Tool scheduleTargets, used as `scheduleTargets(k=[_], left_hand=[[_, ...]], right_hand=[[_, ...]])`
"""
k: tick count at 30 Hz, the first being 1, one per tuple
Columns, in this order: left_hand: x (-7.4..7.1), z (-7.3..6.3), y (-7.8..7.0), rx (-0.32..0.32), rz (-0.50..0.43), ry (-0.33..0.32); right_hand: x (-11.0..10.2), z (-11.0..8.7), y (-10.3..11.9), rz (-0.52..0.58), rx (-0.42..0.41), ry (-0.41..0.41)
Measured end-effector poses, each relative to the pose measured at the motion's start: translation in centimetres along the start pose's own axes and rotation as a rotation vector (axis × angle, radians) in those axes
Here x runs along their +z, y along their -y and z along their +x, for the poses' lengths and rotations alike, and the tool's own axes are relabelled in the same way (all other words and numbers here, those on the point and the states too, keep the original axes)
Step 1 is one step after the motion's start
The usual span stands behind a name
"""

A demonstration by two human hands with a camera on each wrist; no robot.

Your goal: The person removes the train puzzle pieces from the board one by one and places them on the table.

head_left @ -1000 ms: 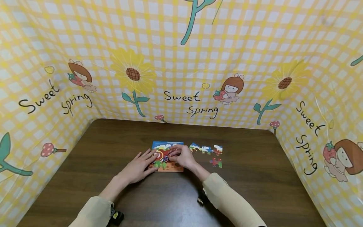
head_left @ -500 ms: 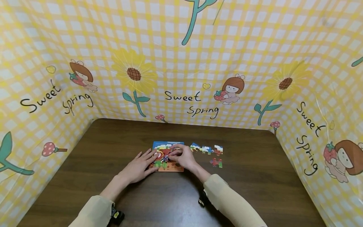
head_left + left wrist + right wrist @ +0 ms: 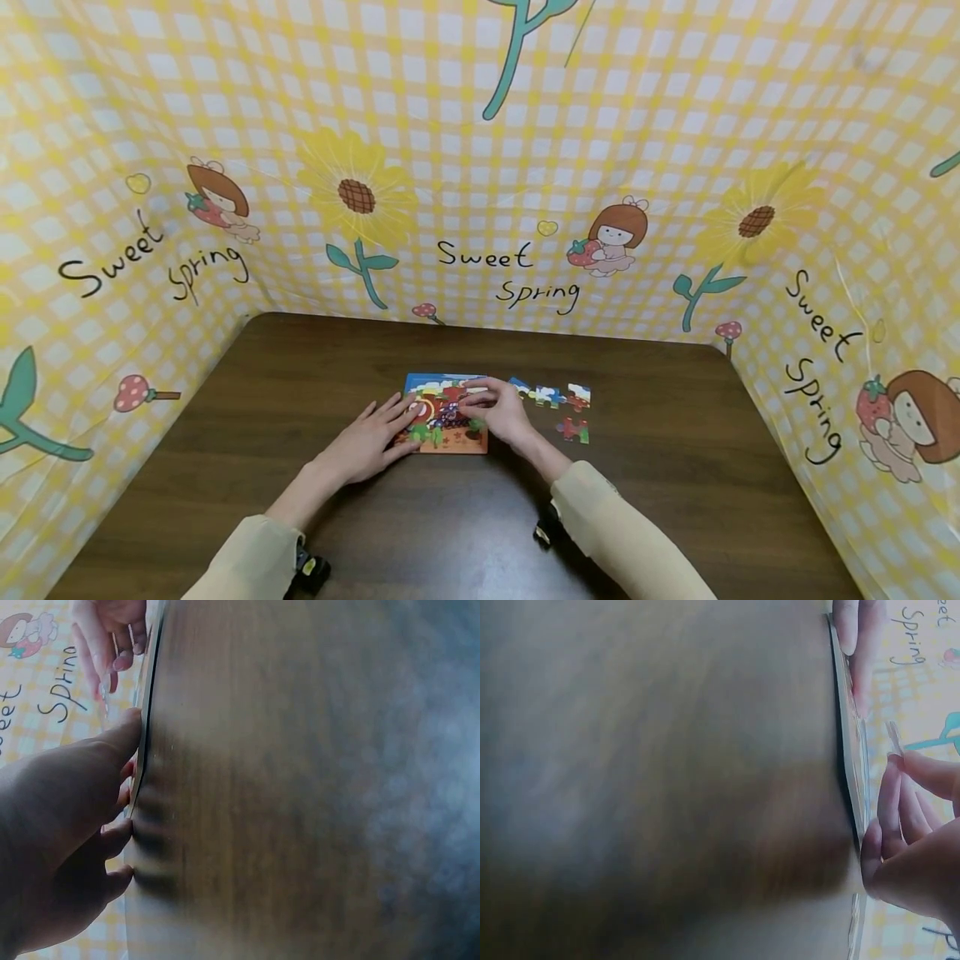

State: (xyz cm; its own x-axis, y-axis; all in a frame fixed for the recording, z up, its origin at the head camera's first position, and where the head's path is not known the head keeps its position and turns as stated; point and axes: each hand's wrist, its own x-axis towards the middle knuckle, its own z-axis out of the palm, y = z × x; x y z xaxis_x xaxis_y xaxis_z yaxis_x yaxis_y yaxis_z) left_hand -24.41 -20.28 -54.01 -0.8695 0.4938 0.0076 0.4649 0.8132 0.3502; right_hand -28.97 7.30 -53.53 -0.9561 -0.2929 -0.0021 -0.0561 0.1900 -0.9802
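A jigsaw puzzle (image 3: 457,440) with a blue, red and orange picture lies on the brown table. My left hand (image 3: 365,442) rests on its left side, fingers spread and straight. Over the puzzle's right half, my right hand (image 3: 504,412) pinches a thin puzzle piece (image 3: 895,738) between thumb and finger. In the right wrist view that piece is raised above the board and tilted, its edge towards the camera. The left wrist view shows the left fingertips at the board's edge, with the right hand (image 3: 112,641) beyond them.
Several loose puzzle pieces (image 3: 548,396) lie right of the board, one red and green piece (image 3: 573,429) nearer the front. A yellow checked cloth (image 3: 480,192) with flowers and lettering walls the table (image 3: 637,500) at the back and sides.
My right hand has shifted right and slightly up from the puzzle's middle, uncovering more of its picture. The left hand stays in place on the board.
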Motion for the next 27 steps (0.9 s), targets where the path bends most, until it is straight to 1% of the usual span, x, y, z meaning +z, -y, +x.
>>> scheduleTargets(k=[2, 6, 9, 14, 19, 25, 27], left_hand=[[0.0, 0.1, 0.0, -0.008, 0.009, 0.007], [-0.1, 0.1, 0.0, -0.009, 0.018, 0.001], [-0.2, 0.0, 0.0, -0.006, 0.017, -0.002], [-0.2, -0.1, -0.1, -0.005, 0.02, 0.0], [-0.1, 0.0, -0.1, -0.005, 0.023, 0.001], [0.2, 0.0, 0.0, -0.005, 0.016, 0.005], [0.2, 0.1, 0.0, -0.006, 0.015, 0.002]], right_hand=[[-0.4, -0.1, 0.0, 0.035, 0.014, -0.018], [-1.3, -0.2, -0.3, 0.096, 0.037, -0.044], [-1.9, -0.5, -0.4, 0.117, 0.046, -0.052], [-3.0, -1.3, -0.5, 0.121, 0.058, -0.042], [-4.4, -2.2, -0.8, 0.092, 0.055, -0.031], [-6.6, -4.1, -0.7, 0.081, 0.045, -0.003], [-7.4, -4.7, -0.8, 0.074, 0.043, -0.01]])
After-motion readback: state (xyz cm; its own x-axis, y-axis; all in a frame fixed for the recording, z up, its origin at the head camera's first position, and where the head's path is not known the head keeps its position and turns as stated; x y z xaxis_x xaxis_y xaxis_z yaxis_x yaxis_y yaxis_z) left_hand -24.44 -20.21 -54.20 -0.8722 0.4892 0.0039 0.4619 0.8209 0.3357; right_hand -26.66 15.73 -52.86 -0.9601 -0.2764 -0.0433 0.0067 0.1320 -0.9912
